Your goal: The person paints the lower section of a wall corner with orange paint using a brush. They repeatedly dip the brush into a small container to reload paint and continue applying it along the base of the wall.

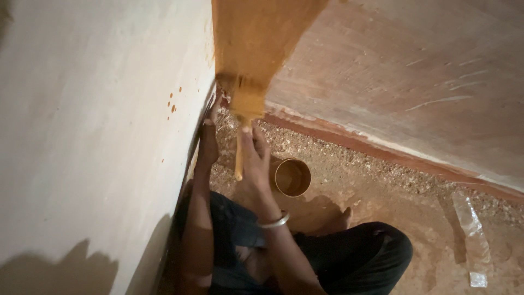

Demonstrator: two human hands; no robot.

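Head view looks down into a room corner: a pale plastered wall [93, 136] fills the left of the frame, a reddish wall [404, 82] the upper right, and a gritty floor [382, 186] lies below. One paintbrush [243, 117] stands near top centre, handle down, bristles up against an ochre painted strip [256, 33]. Right hand [254, 158] wraps its handle; left hand [208, 139] rests on the corner, its grip unclear. One paint tin [292, 177] sits just right of the hands.
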